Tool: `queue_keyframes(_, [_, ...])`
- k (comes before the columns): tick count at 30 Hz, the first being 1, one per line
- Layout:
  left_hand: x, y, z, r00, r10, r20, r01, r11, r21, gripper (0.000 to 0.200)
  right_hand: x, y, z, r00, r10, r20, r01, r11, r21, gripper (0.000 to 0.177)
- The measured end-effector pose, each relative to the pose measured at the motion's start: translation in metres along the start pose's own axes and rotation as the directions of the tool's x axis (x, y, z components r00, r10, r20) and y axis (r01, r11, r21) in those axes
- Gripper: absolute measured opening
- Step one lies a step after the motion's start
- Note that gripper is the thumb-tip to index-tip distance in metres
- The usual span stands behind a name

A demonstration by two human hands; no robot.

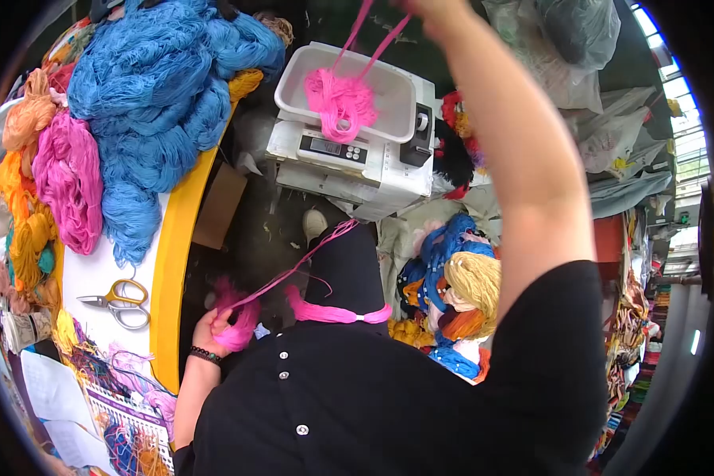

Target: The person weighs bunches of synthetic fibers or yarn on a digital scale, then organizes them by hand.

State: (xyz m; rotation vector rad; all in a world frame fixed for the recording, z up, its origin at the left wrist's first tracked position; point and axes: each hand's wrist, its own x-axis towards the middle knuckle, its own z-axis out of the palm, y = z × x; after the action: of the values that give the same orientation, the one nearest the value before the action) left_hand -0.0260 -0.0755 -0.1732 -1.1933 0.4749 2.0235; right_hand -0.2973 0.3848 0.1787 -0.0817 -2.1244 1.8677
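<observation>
My left hand [214,327] is closed round a fluffy bunch of pink yarn [238,317] beside the table edge. From it, thin pink strands stretch up and right past my knee. At the top edge my raised right hand [435,8], partly cut off, grips pink strands that run down to a loose pink skein [341,103]. That skein lies in a white plastic tray [404,107] on a digital scale [332,149], with one loop over the rim. Across my lap rests another pink hank [337,312] with a small white band.
On the yellow-edged table [170,262] at left lie scissors [119,303], a large blue yarn heap [147,79] and a magenta skein [67,182]. Mixed skeins [452,293] fill a sack at right. Plastic bags [579,47] hang behind my right arm.
</observation>
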Motion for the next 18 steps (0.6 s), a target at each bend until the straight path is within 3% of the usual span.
queue_keyframes(1, [0.018, 0.01, -0.031, 0.992, -0.029, 0.125, 0.032, 0.999, -0.025, 0.02, -0.006, 0.058, -0.006, 0.978, -0.134, 0.162, 0.177, 0.941, -0.288, 0.012])
queue_keyframes(2, [0.004, 0.003, -0.01, 0.996, 0.007, 0.085, -0.007, 1.0, -0.001, 0.019, -0.01, 0.118, -0.012, 0.912, -0.208, 0.353, 0.374, 0.773, -0.512, 0.018])
queue_keyframes(3, [0.005, 0.006, -0.014, 0.989, -0.002, 0.151, 0.002, 1.0, 0.001, 0.02, -0.033, 0.146, -0.005, 0.941, -0.104, 0.321, 0.288, 0.74, -0.608, 0.017])
queue_keyframes(4, [0.004, 0.01, -0.021, 0.977, -0.009, 0.214, 0.008, 1.0, 0.004, 0.022, -0.062, 0.164, 0.003, 0.933, -0.186, 0.307, 0.359, 0.482, -0.799, 0.015])
queue_keyframes(5, [0.002, 0.013, -0.022, 0.969, 0.004, 0.248, -0.008, 1.0, 0.018, 0.021, -0.085, 0.188, 0.005, 0.855, -0.379, 0.353, 0.509, 0.489, -0.708, 0.016])
queue_keyframes(6, [0.0, 0.014, -0.021, 0.968, 0.013, 0.25, -0.017, 1.0, 0.013, 0.021, -0.107, 0.185, 0.01, 0.875, -0.263, 0.406, 0.483, 0.489, -0.726, 0.013])
queue_keyframes(8, [-0.006, 0.015, -0.016, 0.958, 0.04, 0.283, -0.046, 0.999, 0.013, 0.027, -0.143, 0.19, 0.015, 0.834, -0.354, 0.423, 0.533, 0.319, -0.784, 0.011])
queue_keyframes(10, [-0.016, 0.013, 0.001, 0.964, 0.049, 0.26, -0.056, 0.998, 0.018, 0.023, -0.163, 0.188, 0.018, 0.845, -0.396, 0.359, 0.507, 0.38, -0.774, 0.012])
queue_keyframes(11, [-0.02, 0.012, 0.01, 0.969, 0.054, 0.242, -0.061, 0.998, 0.024, 0.019, -0.171, 0.183, 0.016, 0.821, -0.455, 0.344, 0.515, 0.332, -0.79, 0.015])
queue_keyframes(12, [-0.021, 0.01, 0.015, 0.974, 0.064, 0.219, -0.073, 0.997, 0.031, 0.027, -0.173, 0.182, 0.011, 0.825, -0.484, 0.293, 0.512, 0.419, -0.749, 0.016])
queue_keyframes(14, [-0.017, 0.01, 0.012, 0.932, 0.069, 0.357, -0.111, 0.989, 0.099, 0.027, -0.176, 0.179, -0.009, 0.831, -0.53, 0.171, 0.48, 0.526, -0.702, 0.018])
queue_keyframes(15, [-0.022, 0.007, 0.016, 0.921, 0.059, 0.385, -0.112, 0.987, 0.116, 0.029, -0.183, 0.173, -0.018, 0.905, -0.425, 0.002, 0.333, 0.706, -0.624, 0.017])
queue_keyframes(17, [-0.029, 0.003, 0.022, 0.916, 0.079, 0.393, -0.15, 0.977, 0.152, 0.03, -0.193, 0.184, -0.051, 0.95, -0.211, -0.232, 0.005, 0.75, -0.662, 0.017])
queue_keyframes(18, [-0.034, 0.001, 0.023, 0.898, 0.085, 0.433, -0.176, 0.969, 0.175, 0.03, -0.195, 0.204, -0.074, 0.964, -0.117, -0.241, -0.097, 0.686, -0.721, 0.017])
